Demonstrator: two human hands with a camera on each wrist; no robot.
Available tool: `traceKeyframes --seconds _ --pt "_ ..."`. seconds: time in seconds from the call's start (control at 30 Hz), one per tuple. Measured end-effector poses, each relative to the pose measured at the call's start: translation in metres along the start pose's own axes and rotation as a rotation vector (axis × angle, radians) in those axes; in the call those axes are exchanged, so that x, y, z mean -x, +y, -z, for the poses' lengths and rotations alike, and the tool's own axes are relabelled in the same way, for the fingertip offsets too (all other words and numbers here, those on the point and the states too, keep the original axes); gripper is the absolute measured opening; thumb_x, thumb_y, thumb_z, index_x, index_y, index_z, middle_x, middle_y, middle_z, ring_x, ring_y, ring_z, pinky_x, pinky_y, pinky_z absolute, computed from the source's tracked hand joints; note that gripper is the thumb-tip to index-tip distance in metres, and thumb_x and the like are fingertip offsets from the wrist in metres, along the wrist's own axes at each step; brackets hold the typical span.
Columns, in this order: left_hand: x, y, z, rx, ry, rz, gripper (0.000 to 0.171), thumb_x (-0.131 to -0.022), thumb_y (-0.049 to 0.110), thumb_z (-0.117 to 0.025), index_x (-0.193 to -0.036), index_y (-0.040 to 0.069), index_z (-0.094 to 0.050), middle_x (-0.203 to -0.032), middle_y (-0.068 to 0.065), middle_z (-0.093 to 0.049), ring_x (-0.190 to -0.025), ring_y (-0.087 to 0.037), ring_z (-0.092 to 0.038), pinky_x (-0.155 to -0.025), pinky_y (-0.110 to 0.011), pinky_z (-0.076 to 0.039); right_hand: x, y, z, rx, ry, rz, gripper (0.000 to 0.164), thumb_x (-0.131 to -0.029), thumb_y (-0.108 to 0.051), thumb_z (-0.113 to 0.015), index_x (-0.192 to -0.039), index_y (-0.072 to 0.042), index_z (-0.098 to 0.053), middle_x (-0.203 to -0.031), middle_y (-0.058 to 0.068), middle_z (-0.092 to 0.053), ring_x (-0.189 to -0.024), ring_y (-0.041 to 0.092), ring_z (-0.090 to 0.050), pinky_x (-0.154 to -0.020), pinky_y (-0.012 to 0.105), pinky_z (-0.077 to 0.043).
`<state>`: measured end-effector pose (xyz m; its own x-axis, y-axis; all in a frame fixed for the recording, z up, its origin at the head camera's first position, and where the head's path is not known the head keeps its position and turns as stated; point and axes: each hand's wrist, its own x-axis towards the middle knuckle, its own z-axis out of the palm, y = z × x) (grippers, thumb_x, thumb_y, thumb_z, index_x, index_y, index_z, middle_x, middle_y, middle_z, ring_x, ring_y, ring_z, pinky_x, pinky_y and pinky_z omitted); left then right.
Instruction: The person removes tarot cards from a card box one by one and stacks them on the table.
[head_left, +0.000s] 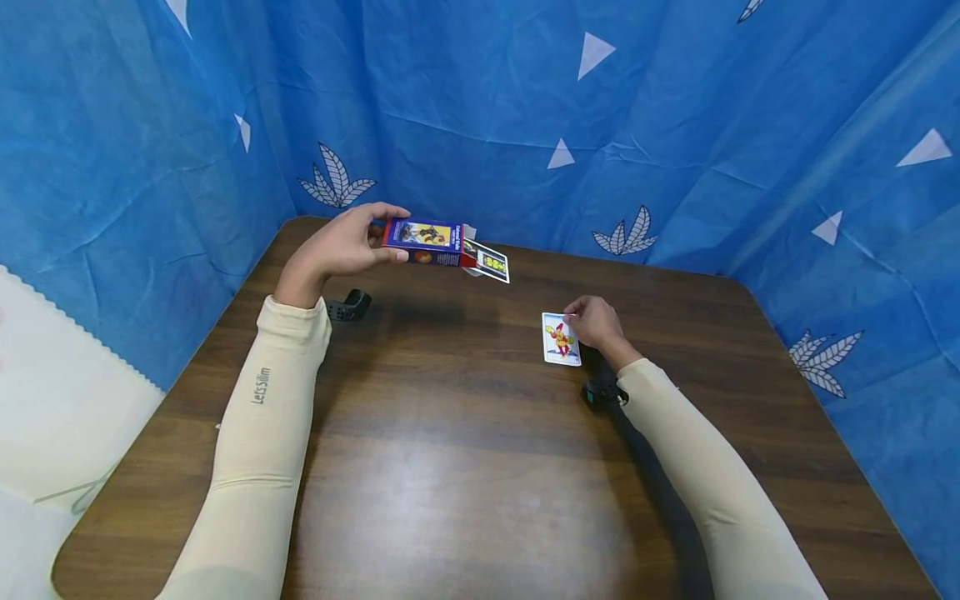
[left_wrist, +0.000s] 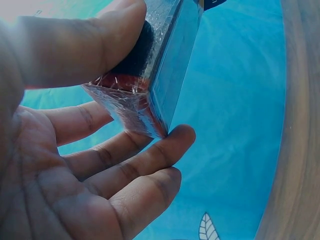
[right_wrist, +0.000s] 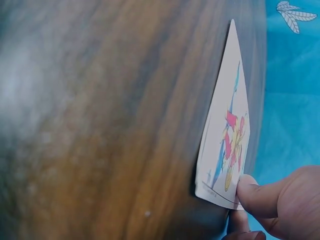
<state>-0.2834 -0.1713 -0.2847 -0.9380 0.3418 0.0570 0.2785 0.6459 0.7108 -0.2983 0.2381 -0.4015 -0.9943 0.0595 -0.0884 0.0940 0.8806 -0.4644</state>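
In the head view my left hand [head_left: 347, 243] grips a purple card box [head_left: 427, 234] by its left end, above the far left of the table. The box's right end has its flap open, and a card [head_left: 491, 262] sticks out of it. Clear film wraps the held end of the box [left_wrist: 150, 95] in the left wrist view, with the thumb on one side and fingers on the other. My right hand [head_left: 597, 321] pinches a white card [head_left: 559, 340] with a red and yellow figure, close over the table. Thumb and finger hold one edge of that card [right_wrist: 227, 150] in the right wrist view.
The brown wooden table [head_left: 450, 400] has rounded corners. A blue curtain [head_left: 480, 108] with white triangles and leaf prints stands behind it and at both sides. White cloth [head_left: 60, 375] lies beyond the left edge. Each wrist carries a black strap [head_left: 351, 306].
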Motion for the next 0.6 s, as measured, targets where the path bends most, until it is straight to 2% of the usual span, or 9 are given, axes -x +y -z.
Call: traceKeyframes --seconds 0.1,0.17,0.27,0.33,0.37,0.4,0.47,0.53,0.6 --pt "-0.001 -0.001 -0.002 0.008 -0.001 -0.001 0.066 -0.091 0.025 -0.071 -0.148 0.010 -0.041 -0.142 -0.020 -0.044 -0.119 -0.036 -0.050 -0.102 -0.051 -0.046 0.001 -0.002 0.001 0.000 0.045 0.037 0.021 -0.098 -0.021 -0.058 -0.108 -0.004 -0.066 -0.107 0.015 -0.064 -0.094 0.028 -0.055 -0.086 0.043 -0.045" --pt "-0.003 -0.002 -0.002 0.019 -0.004 -0.003 0.066 -0.091 0.024 -0.072 -0.148 0.010 -0.041 -0.143 -0.020 -0.044 -0.120 -0.036 -0.050 -0.103 -0.050 -0.046 0.002 -0.008 0.002 -0.094 0.046 0.059 0.031 -0.102 -0.028 -0.051 -0.115 -0.003 -0.064 -0.110 0.016 -0.065 -0.089 0.024 -0.055 -0.080 0.037 -0.046" --pt "-0.005 -0.003 -0.003 0.030 -0.008 -0.002 0.066 -0.091 0.023 -0.072 -0.147 0.009 -0.041 -0.143 -0.020 -0.044 -0.120 -0.036 -0.051 -0.103 -0.050 -0.046 0.002 -0.027 0.002 -0.462 -0.121 0.076 0.057 -0.106 -0.047 -0.032 -0.134 -0.003 -0.054 -0.121 0.019 -0.065 -0.078 0.017 -0.053 -0.066 0.030 -0.041" --pt "-0.005 -0.003 -0.003 0.029 -0.005 0.005 0.066 -0.090 0.023 -0.072 -0.147 0.009 -0.042 -0.143 -0.020 -0.044 -0.120 -0.036 -0.051 -0.104 -0.050 -0.046 0.002 -0.045 0.001 -0.749 -0.289 0.029 0.068 -0.104 -0.056 -0.024 -0.143 -0.005 -0.046 -0.124 0.017 -0.065 -0.070 0.014 -0.050 -0.056 0.025 -0.036" --pt "-0.005 -0.003 -0.002 0.027 -0.005 0.006 0.066 -0.091 0.023 -0.072 -0.147 0.009 -0.041 -0.143 -0.020 -0.044 -0.120 -0.036 -0.050 -0.104 -0.050 -0.046 0.002 -0.055 0.001 -0.873 -0.365 -0.011 0.069 -0.103 -0.058 -0.025 -0.144 -0.006 -0.045 -0.121 0.016 -0.067 -0.066 0.014 -0.050 -0.051 0.025 -0.034" --pt "-0.006 -0.003 -0.002 0.025 -0.004 0.005 0.066 -0.090 0.023 -0.072 -0.147 0.010 -0.041 -0.143 -0.020 -0.044 -0.120 -0.036 -0.050 -0.104 -0.050 -0.045 0.002 -0.064 0.000 -0.954 -0.414 -0.032 0.067 -0.103 -0.058 -0.028 -0.142 -0.007 -0.046 -0.116 0.013 -0.070 -0.063 0.013 -0.050 -0.049 0.024 -0.033" --pt "-0.006 -0.003 -0.003 0.021 -0.006 0.003 0.066 -0.090 0.023 -0.072 -0.147 0.010 -0.042 -0.143 -0.020 -0.044 -0.120 -0.036 -0.049 -0.104 -0.050 -0.045 0.001 -0.079 -0.004 -1.060 -0.440 -0.041 0.054 -0.103 -0.051 -0.038 -0.132 -0.008 -0.051 -0.097 0.005 -0.071 -0.058 0.010 -0.048 -0.044 0.020 -0.029" --pt "-0.006 -0.003 -0.003 0.016 -0.007 -0.004 0.066 -0.090 0.024 -0.073 -0.147 0.010 -0.042 -0.143 -0.019 -0.044 -0.121 -0.035 -0.048 -0.104 -0.050 -0.045 0.000 -0.091 -0.006 -1.120 -0.415 -0.039 0.037 -0.102 -0.040 -0.049 -0.121 -0.008 -0.055 -0.080 -0.002 -0.067 -0.054 0.009 -0.045 -0.040 0.018 -0.027" --pt "-0.006 -0.003 -0.004 0.015 -0.006 -0.010 0.066 -0.090 0.023 -0.073 -0.147 0.010 -0.042 -0.143 -0.019 -0.044 -0.120 -0.035 -0.048 -0.104 -0.050 -0.045 -0.002 -0.099 -0.008 -1.140 -0.369 -0.022 0.025 -0.102 -0.030 -0.054 -0.114 -0.008 -0.057 -0.072 -0.004 -0.061 -0.051 0.007 -0.042 -0.039 0.017 -0.025"
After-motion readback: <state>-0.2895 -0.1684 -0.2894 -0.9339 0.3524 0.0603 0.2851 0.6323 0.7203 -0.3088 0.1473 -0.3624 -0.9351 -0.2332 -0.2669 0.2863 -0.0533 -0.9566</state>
